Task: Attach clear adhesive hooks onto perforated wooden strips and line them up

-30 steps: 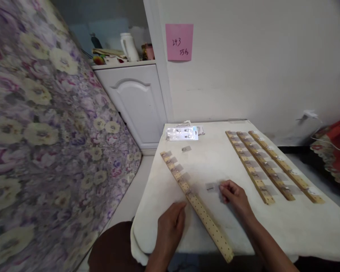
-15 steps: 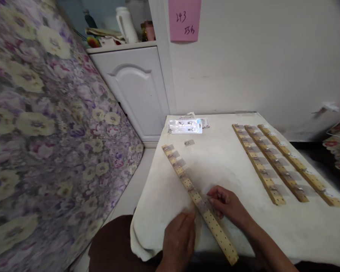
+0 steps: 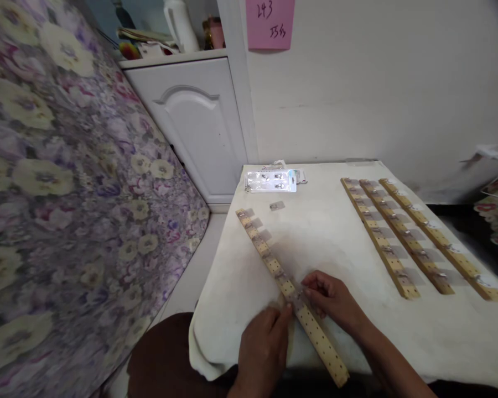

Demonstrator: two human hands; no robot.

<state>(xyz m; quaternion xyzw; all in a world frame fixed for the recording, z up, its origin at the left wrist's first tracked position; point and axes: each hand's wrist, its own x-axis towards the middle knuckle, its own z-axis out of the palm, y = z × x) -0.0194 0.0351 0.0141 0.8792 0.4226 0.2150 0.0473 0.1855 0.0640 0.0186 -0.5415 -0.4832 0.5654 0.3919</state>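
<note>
Perforated wooden strip (image 3: 288,287) lies on the white-covered tabletop (image 3: 311,221), set diagonally between the two hands, its far end toward the wall and its near end close to the front edge. State of work, judged from the layout: partly complete. The far half of the strip is fitted with what appear to be five clear plastic tags with metal clips, spaced along its length; the near part shows rows of bare holes and carries none. At the border between the two parts sits a further clear tag (image 3: 299,298), on or just above the strip; whether it is seated cannot be determined. The right hand (image 3: 331,298) is at the outer edge of this tag, thumb and index drawn narrow and apparently pinching it. The left hand (image 3: 263,342) is on the other side, its index tip touching the strip's edge; its remaining fingers are curled in, and whether they grip anything cannot be told. Outstanding, by appearance: the bare near section. One loose clear tag (image 3: 276,206) lies beyond the strip, and a blister pack (image 3: 269,181) near the wall contains several metal clips. To the right, well apart, lie the left-hand strip (image 3: 380,241), the middle strip (image 3: 413,243) and the right-hand strip (image 3: 440,239), each bearing tags along its length and judged finished
</note>
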